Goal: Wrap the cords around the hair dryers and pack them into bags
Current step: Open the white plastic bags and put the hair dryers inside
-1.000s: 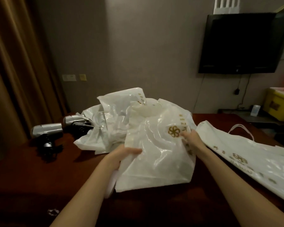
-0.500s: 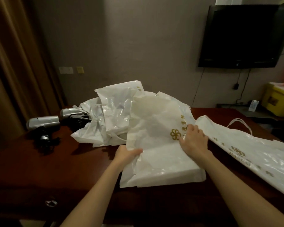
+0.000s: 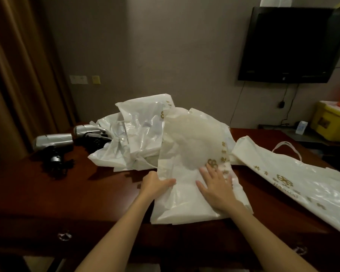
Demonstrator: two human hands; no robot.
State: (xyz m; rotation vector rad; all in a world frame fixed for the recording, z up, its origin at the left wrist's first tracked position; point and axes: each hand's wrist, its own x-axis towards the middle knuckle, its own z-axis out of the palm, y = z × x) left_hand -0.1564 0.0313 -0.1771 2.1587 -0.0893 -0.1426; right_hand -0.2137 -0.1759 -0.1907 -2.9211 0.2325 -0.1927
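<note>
No legible text showing. Front bag (image 3: 186, 193) bearing gold pinwheel logo (image 3: 213, 164) plus blurred gold characters; right bag (image 3: 302, 185) carrying same logo, unreadable lettering. Yellow box (image 3: 330, 124) label blurring out.

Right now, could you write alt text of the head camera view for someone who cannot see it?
A person's left hand grips the edge of a white plastic bag on a dark wooden table, while the right hand presses flat on it. Two silver hair dryers lie at far left beside more crumpled bags.

Glossy white plastic bags (image 3: 186, 193); polished dark wood table (image 3: 57, 193); silvery satin hair dryers (image 3: 53, 141)
</note>
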